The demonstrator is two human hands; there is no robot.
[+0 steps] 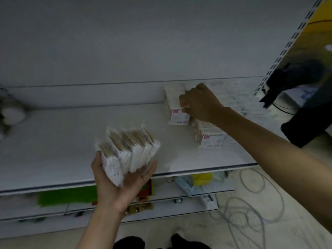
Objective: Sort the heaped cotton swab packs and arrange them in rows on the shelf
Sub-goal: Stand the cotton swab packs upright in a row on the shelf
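Matt white shelf (53, 141) (metal); clear-plastic swab packs (129, 151).

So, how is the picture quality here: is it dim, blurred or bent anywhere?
Head view: dim, grey light throughout; the front edge of the shelf bows from the wide lens; the heaped packs behind the right hand are smeared by blur; the bundle of packs in the left hand is fairly sharp; labels unreadable.

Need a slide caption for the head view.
Left hand holds a swab-pack bundle; right hand grips a pack on the shelf.
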